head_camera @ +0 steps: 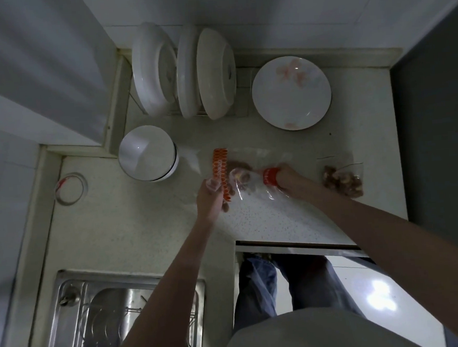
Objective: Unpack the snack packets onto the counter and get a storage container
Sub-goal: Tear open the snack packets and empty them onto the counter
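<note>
Dim kitchen, pale speckled counter (150, 227), plates racked at the back. Left hand (210, 199) pinches the orange-edged clear bag (239, 178) at mid-counter. Right hand (285, 176) is inside it, fingers curled on a red packet (269, 180). A nut packet (343, 183) lies to the right. Film likely light, limp, slippery; best held by the stiffer sealed strip.
</note>
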Tool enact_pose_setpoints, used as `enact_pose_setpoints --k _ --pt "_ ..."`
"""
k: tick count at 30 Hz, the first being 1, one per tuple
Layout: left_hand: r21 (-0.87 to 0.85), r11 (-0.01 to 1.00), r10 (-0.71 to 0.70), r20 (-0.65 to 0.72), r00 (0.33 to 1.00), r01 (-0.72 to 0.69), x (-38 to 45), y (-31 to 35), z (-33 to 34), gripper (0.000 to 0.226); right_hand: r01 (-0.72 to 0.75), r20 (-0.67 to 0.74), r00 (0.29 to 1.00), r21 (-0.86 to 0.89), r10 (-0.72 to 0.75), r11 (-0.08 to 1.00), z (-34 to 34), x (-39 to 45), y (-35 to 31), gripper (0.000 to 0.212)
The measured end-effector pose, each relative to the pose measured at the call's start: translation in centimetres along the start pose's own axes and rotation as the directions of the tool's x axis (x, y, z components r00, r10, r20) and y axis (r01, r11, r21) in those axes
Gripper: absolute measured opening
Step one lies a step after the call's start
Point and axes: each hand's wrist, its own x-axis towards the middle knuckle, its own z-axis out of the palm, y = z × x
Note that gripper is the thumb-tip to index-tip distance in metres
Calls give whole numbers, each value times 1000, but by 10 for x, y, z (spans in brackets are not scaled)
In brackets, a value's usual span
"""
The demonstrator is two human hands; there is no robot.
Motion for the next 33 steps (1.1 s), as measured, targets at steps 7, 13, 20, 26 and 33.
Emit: enact_pose_setpoints --k 7,13,20,26,33 --pt "7 1000 11 -9 1000 -11 -3 4 3 15 80 -77 994 8 -79 997 -41 -18 19 27" --pt "11 999 -39 -42 998 39 -1 4 1 15 76 50 994 321 -97 944 -70 -36 45 20" --pt "51 998 -44 -59 997 47 -2 5 2 14 49 -22 999 361 -45 931 -84 -45 56 24" --pt "79 996 38 -4 999 -38 -3 -1 -6 14 15 -121 992 411 38 912 -106 -60 70 20" --pt "401 897 287 -209 935 -186 -23 14 -1 20 70 -207 978 398 15 915 -128 -98 63 28"
